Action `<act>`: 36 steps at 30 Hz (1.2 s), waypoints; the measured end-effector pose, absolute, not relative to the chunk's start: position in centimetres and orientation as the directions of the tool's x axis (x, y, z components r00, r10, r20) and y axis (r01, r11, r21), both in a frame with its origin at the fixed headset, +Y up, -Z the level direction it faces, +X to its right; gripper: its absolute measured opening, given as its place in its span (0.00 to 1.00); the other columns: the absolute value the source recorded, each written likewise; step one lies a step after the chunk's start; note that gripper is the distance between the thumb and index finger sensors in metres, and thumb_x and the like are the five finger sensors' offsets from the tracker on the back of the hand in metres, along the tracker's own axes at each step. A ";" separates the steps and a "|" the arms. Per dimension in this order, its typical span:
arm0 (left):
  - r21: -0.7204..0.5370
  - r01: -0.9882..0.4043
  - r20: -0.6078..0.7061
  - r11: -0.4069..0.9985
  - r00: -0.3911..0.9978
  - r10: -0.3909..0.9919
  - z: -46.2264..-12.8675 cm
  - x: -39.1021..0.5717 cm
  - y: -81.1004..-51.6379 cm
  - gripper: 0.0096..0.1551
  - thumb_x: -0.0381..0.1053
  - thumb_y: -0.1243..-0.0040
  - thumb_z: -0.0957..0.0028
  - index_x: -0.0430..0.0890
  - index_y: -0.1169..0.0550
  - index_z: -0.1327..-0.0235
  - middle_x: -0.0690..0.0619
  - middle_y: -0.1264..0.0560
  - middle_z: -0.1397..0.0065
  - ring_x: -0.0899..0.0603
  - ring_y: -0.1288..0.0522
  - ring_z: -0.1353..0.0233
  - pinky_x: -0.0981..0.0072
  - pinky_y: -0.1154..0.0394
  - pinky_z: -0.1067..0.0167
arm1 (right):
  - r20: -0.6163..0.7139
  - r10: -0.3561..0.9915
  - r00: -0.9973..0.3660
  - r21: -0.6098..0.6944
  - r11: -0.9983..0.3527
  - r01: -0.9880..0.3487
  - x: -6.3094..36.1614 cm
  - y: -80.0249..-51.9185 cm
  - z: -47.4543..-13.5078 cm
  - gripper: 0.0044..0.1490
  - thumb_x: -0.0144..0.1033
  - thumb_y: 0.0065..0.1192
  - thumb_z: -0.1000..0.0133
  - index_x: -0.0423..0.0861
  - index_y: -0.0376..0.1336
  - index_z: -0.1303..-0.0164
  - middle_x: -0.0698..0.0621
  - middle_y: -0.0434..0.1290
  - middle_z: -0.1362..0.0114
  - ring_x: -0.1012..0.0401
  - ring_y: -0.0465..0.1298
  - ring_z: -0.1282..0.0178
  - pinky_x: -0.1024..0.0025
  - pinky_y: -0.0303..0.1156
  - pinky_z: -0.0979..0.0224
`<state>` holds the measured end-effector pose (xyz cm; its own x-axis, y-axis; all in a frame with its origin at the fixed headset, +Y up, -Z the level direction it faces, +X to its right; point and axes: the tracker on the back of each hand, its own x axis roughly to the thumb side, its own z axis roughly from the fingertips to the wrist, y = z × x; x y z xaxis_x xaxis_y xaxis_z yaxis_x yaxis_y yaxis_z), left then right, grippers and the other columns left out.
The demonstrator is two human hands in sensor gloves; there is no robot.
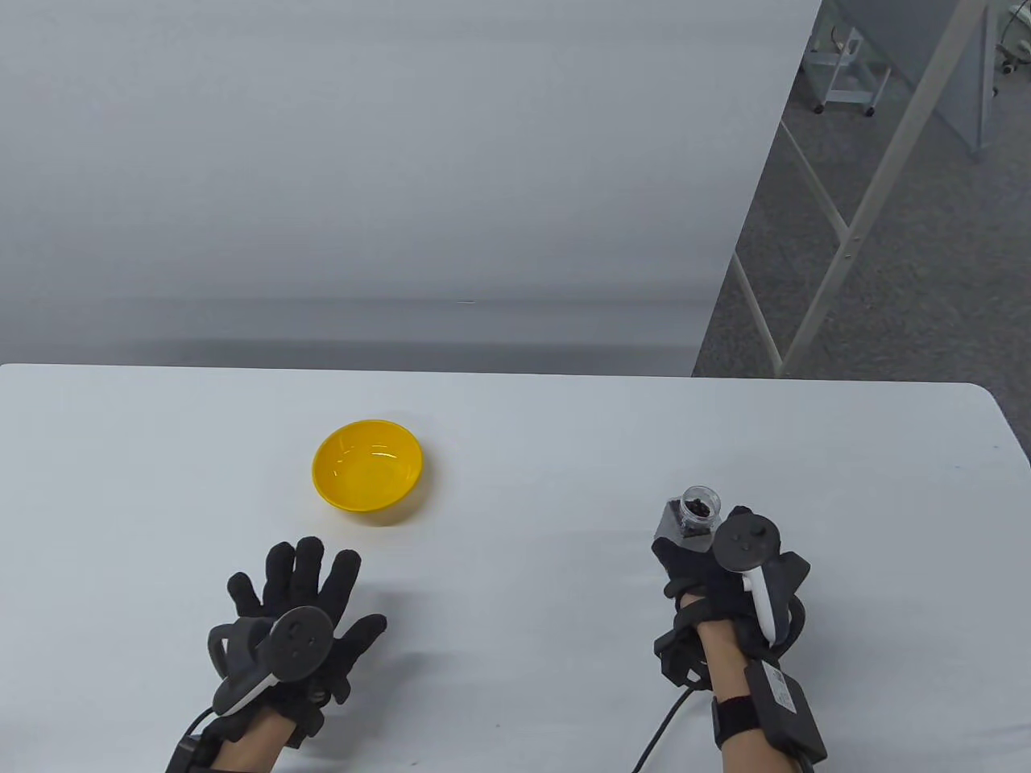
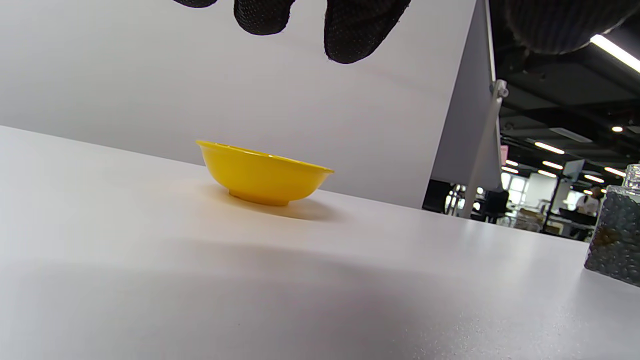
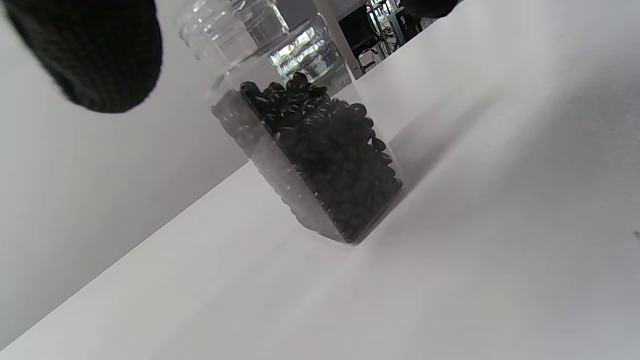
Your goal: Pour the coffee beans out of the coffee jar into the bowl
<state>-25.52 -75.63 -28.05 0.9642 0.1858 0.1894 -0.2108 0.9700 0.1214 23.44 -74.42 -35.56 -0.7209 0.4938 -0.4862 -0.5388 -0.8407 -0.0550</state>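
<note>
A yellow bowl stands empty on the white table, left of centre; it also shows in the left wrist view. A clear square coffee jar with no lid, mostly full of dark beans, stands upright on the table at the right, as the right wrist view and the left wrist view also show. My right hand is just behind the jar, with a fingertip to one side of it and apart from the glass. My left hand is spread open, empty, near the bowl's front.
The table's far edge runs behind the bowl, with a grey wall panel beyond. A metal frame and carpet floor lie past the table's right rear corner.
</note>
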 end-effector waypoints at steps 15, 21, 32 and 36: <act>0.126 -0.183 0.184 0.975 0.970 0.159 -28.1 -25.6 -75.5 0.54 0.80 0.52 0.57 0.49 0.37 0.22 0.35 0.50 0.18 0.19 0.52 0.21 0.14 0.62 0.45 | -0.541 0.525 -0.657 -0.056 -0.802 -0.594 24.6 -75.9 -37.6 0.74 0.66 0.73 0.61 0.37 0.32 0.30 0.29 0.39 0.23 0.34 0.54 0.24 0.26 0.54 0.30; 0.125 -0.176 0.178 0.976 0.972 0.152 -28.1 -25.7 -75.5 0.54 0.80 0.52 0.57 0.49 0.37 0.21 0.35 0.50 0.18 0.20 0.52 0.21 0.14 0.62 0.44 | -0.533 0.573 -0.622 -0.067 -0.762 -0.644 24.9 -77.0 -37.9 0.74 0.64 0.75 0.62 0.37 0.34 0.30 0.29 0.42 0.24 0.34 0.57 0.25 0.30 0.59 0.31; 0.129 -0.170 0.171 0.977 0.974 0.147 -28.2 -25.9 -75.5 0.54 0.80 0.52 0.57 0.49 0.37 0.21 0.35 0.50 0.18 0.20 0.52 0.21 0.14 0.62 0.44 | -0.500 0.668 -0.551 -0.091 -0.673 -0.734 25.4 -78.3 -38.4 0.66 0.59 0.73 0.58 0.44 0.35 0.30 0.32 0.47 0.23 0.33 0.56 0.24 0.31 0.60 0.31; 0.125 -0.169 0.168 0.978 0.975 0.147 -28.2 -25.9 -75.5 0.54 0.80 0.52 0.57 0.49 0.37 0.22 0.35 0.50 0.18 0.20 0.52 0.21 0.14 0.62 0.44 | -0.487 0.701 -0.521 -0.107 -0.640 -0.761 25.5 -78.5 -38.4 0.61 0.57 0.73 0.57 0.45 0.38 0.30 0.33 0.48 0.23 0.34 0.56 0.24 0.31 0.60 0.31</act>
<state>-25.89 -75.48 -28.18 0.9747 0.1466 0.1685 -0.1686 0.9778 0.1246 25.47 -78.48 -38.36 -0.5209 0.7009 -0.4872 -0.7609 -0.6399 -0.1070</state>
